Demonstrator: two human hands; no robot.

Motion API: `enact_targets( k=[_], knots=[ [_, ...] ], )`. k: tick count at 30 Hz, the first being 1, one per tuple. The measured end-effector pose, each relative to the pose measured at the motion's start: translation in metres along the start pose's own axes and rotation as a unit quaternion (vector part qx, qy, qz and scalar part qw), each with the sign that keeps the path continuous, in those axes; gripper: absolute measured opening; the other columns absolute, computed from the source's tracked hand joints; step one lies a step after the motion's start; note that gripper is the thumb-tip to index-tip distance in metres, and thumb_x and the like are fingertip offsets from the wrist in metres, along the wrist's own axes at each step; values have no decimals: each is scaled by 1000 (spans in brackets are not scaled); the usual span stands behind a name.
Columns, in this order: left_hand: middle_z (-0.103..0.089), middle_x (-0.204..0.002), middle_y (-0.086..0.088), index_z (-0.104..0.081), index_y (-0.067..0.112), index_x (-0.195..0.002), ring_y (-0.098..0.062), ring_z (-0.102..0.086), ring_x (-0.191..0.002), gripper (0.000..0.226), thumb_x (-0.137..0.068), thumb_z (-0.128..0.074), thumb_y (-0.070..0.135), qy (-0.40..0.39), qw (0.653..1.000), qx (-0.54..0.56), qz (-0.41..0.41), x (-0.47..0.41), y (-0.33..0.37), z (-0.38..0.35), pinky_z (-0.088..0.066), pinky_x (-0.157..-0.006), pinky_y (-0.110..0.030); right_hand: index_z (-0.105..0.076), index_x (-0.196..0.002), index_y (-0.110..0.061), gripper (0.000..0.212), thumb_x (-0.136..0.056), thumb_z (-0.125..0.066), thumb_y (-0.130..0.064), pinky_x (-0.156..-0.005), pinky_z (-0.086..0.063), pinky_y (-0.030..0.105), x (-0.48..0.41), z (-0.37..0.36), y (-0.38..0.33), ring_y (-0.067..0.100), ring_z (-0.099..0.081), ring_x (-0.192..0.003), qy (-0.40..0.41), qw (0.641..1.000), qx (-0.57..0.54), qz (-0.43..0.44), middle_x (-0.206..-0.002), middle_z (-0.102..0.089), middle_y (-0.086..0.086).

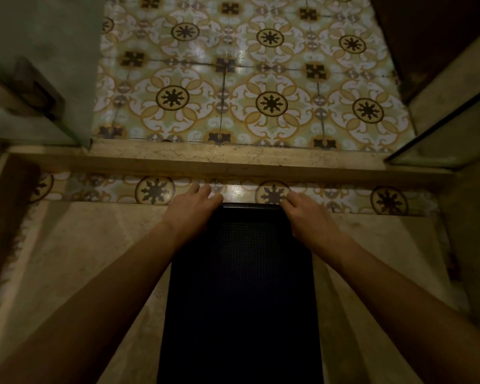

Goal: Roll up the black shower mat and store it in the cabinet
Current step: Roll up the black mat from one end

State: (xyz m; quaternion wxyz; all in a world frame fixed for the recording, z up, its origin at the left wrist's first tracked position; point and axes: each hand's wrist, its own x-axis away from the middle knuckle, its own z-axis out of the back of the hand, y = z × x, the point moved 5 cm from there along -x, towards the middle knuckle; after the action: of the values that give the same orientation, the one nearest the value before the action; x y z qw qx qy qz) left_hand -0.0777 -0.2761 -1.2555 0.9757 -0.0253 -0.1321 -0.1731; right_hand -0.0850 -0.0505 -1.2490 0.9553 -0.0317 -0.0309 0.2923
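Head view looked down on a dim shower floor. Left of the fingers, a glass panel (42,65) stood at the curb. The left hand (190,207) rested on the far left corner of the black mat (241,286), its fingers (203,189) loosely curled and close together, reaching past the mat's edge toward the patterned tile strip (155,189); whether they had hooked under the edge could not be told. Between the two sets of fingers ran the mat's far edge, flat or at most barely lifted, with a thin shine along it. The mat stretched from there back toward the person, lying flat on the stone floor (94,259). The right hand (302,214) sat on the far right corner, its fingers (287,202) bent and pressed down at the edge, again with no clear pinch visible. Beyond the fingers lay the stone curb (233,159) and the patterned bathroom floor (261,79).

By my reading the work was at its very start: no roll had formed, the whole length remained to be rolled, and no cabinet was in sight, so carrying and storing were all left.
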Motion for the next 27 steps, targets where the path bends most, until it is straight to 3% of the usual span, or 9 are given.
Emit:
enact_targets(
  k=[2,6,12,15,17,19,23,27],
  knots=[
    [-49,-122,-10,-45,18,-126,-31,-44,-114,45,-85,-62,23,-10,1000,7,6,2,3,-1,-46,-67,-40,-63,-94,-4,40,-58,-80,4,-52,-37,27,5,-1,1,26,-60,-78,-7,1000,16,2,-94,-62,12],
    [-50,-125,-14,-37,13,-131,-34,-45,-111,53,-85,-61,22,-38,999,-3,-1,6,3,-8,-51,-82,-44,-61,-96,-2,34,-65,-72,9,-55,-46,37,8,-7,0,30,-57,-83,-26,1000,7,-9,-97,-59,15],
    [-47,-124,-16,-38,12,-127,-37,-44,-114,46,-87,-60,15,-24,1000,-18,8,5,6,-1,-52,-74,-43,-60,-86,-3,40,-52,-74,14,-50,-31,30,5,0,-8,29,-57,-69,20,998,-23,-54,-85,-58,14],
    [-47,-125,-14,-38,11,-132,-35,-45,-112,46,-90,-57,15,-13,1000,-16,4,11,10,-5,-53,-79,-45,-61,-94,-3,41,-58,-75,12,-55,-37,30,14,-6,-7,29,-57,-78,18,998,-36,-41,-97,-61,15],
    [-49,-124,-13,-36,11,-134,-32,-44,-111,54,-86,-61,18,-12,1000,1,4,15,8,-7,-51,-84,-43,-62,-97,-2,34,-66,-72,8,-66,-46,33,19,-10,-6,29,-57,-87,0,998,-52,-29,-109,-62,15],
    [-51,-123,-13,-37,11,-133,-31,-44,-110,60,-81,-65,20,-16,1000,12,-1,16,6,-7,-48,-88,-41,-64,-93,-3,25,-70,-67,7,-72,-47,35,20,-11,-4,29,-55,-89,-28,998,-51,-29,-103,-64,15],
    [-52,-119,-14,-41,11,-126,-33,-46,-110,51,-82,-65,17,-24,1000,17,1,12,4,-2,-48,-82,-41,-60,-84,-5,27,-63,-68,11,-58,-36,32,11,-3,-6,30,-56,-80,-32,998,-20,-49,-84,-63,13],
    [-56,-117,-15,-46,11,-122,-34,-49,-109,42,-84,-63,12,-7,999,32,21,11,10,1,-49,-83,-42,-61,-83,-5,20,-68,-65,8,-61,-31,29,11,-4,-6,29,-56,-79,-32,998,-29,-39,-84,-64,13]
  ],
)
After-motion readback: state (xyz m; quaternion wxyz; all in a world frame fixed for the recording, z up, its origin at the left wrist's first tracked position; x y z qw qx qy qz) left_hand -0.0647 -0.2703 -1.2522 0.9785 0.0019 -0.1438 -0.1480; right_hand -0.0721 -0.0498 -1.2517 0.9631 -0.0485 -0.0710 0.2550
